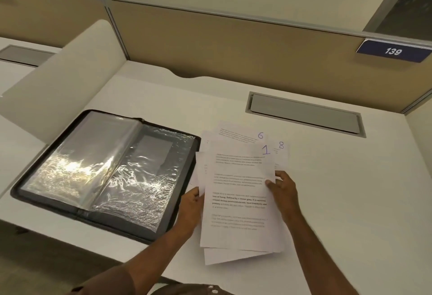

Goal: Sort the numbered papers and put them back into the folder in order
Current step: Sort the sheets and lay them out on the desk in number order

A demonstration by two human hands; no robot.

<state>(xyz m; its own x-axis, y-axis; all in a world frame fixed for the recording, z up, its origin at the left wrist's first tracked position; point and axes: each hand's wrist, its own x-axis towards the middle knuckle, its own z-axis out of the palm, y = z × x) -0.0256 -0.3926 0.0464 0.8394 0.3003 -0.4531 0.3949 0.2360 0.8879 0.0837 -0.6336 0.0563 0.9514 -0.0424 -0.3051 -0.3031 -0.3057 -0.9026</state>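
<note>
Matt white papers (238,201), glossy crinkled plastic folder sleeves (131,178)

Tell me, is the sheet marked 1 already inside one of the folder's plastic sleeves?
No, the sheet marked 1 lies on top of the loose stack, held by the left hand and right hand, beside the open folder.

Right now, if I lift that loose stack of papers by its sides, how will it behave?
The stack of papers is thin sheets, so it will likely sag. The sheets are already fanned, with 6 and 8 peeking out, so they may slide apart. The left hand and right hand at opposite edges should help.
</note>
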